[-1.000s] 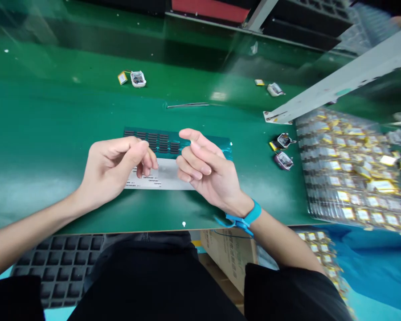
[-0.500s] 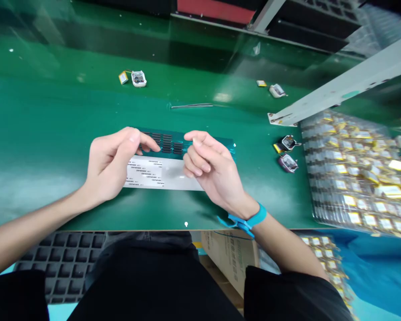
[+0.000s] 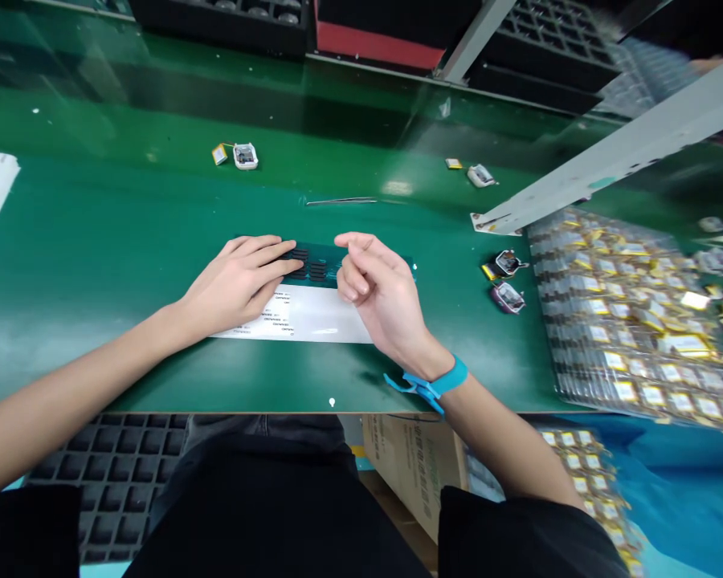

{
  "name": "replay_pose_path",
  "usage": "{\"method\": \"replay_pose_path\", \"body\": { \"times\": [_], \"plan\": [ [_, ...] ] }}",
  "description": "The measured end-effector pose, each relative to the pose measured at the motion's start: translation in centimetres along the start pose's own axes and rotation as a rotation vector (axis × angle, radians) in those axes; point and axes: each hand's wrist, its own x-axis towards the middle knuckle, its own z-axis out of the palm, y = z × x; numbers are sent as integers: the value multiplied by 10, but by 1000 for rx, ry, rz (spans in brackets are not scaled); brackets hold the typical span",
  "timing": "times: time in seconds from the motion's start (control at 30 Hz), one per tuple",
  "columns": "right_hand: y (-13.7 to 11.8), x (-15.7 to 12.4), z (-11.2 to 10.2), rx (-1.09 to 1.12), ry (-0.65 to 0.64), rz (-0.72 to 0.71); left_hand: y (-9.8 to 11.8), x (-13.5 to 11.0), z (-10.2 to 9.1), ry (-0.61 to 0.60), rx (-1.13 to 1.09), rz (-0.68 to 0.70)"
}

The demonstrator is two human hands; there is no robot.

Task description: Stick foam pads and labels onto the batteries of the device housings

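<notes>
The left hand [image 3: 241,277] is lying flat and open, palm down. Its fingertips are pressing on the left rows of dark pads [image 3: 313,271] on the teal sheet [image 3: 398,265], and its heel is resting across the white label sheet [image 3: 319,317] just nearer. The right hand [image 3: 377,293] is hovering over the right half of the teal sheet, fingers curling in and thumb meeting forefinger. Whether a pad is pinched between them is too small to tell. Both sheets are lying edge to edge at the middle of the green bench [image 3: 96,241], the teal one on the far side.

The likeliest slip, as I judge it, is sitting in that pinch. The pads are tiny and probably sticky, so one could be folding on itself, clinging to a fingertip or dropping unnoticed onto the green surface. The left hand is covering several pads, and any sliding could be smearing them out of their rows. The sheets look loose, so a pull by the right hand could be lifting the whole teal sheet if the left hand is easing its weight.

Farther right, two small devices [image 3: 506,262] are sitting near the teal sheet, with a heaped tray of yellow cells [image 3: 627,321] beyond. A sweeping right forearm, wearing a blue wrist strap [image 3: 437,381], could be knocking them. The tweezers [image 3: 341,201] are lying on the far side, apart from both hands.
</notes>
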Motion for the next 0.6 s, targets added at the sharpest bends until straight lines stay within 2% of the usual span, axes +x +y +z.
{"method": "replay_pose_path", "body": {
  "times": [0.13, 0.23, 0.3, 0.33, 0.4, 0.5, 0.6],
  "plan": [
    [5, 2, -3, -33, -35, -30, 0, 0, 1, -12, -2, -14],
    [0, 6, -12, -222, -76, -107, 2, 1, 0, -25, -26, -18],
    [-10, 15, -22, -562, -146, -213, 2, 2, -2, -29, -70, -12],
    [-17, 21, -27, -826, -192, -290, 1, 3, -4, -18, -96, -22],
    [-31, 39, -39, -1495, -290, -408, -7, 7, -8, 45, -121, -86],
    [-45, 72, -51, -1715, -278, -430, -33, 11, -13, 188, -57, -261],
    [-43, 100, -56, -1849, -240, -424, -69, 15, -14, 264, 28, -438]
  ]
}}
